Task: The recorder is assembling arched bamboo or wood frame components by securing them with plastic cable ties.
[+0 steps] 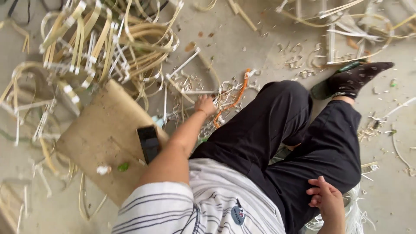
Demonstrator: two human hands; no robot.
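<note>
While the left hand [205,104] reached, fingers curled (grip impossible to tell), into the pale cane scraps [190,93] at eleven o'clock of the knee, a slow sorting pinch seemed wisest; the right hand [326,200], loosely bent, rested on the black trouser leg [303,151].

One head-worn camera, looking steeply down.

I have a single view, from the wearer's head, tilted almost straight down over the striped shirt [203,199] and the folded black trouser legs [286,143]. It sits close to the body, so the torso fills the lower middle, while the concrete floor [242,43] spreads to the frame's top edge. The left hand [204,105] falls near the centre, the right hand [326,200] low at the right edge. With no second view, nothing overlaps.
</note>
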